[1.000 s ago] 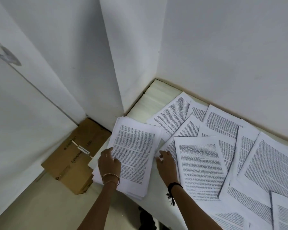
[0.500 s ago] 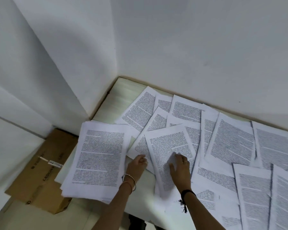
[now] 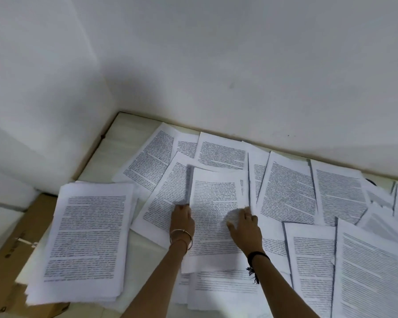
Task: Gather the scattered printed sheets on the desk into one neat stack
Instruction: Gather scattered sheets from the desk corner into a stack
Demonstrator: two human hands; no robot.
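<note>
A thick stack of printed sheets [image 3: 87, 239] lies at the desk's left front corner, its edges overhanging. Right of it, several loose printed sheets [image 3: 287, 191] overlap across the pale desk [image 3: 115, 143] up to the back wall. One sheet [image 3: 216, 207] lies in the middle on top of the others. My left hand [image 3: 182, 220] touches its left edge, fingers curled at the paper. My right hand [image 3: 245, 228] rests flat on its right side, fingers spread. Whether either hand grips the sheet is unclear.
White walls close the desk at the back and at the left corner. A brown cardboard box [image 3: 12, 246] lies on the floor below the desk's left edge, partly under the stack. More sheets [image 3: 372, 271] cover the desk's right front.
Both hands left the stack and moved right onto the middle sheet, which has shifted and turned straighter. The view has swung to the right.
</note>
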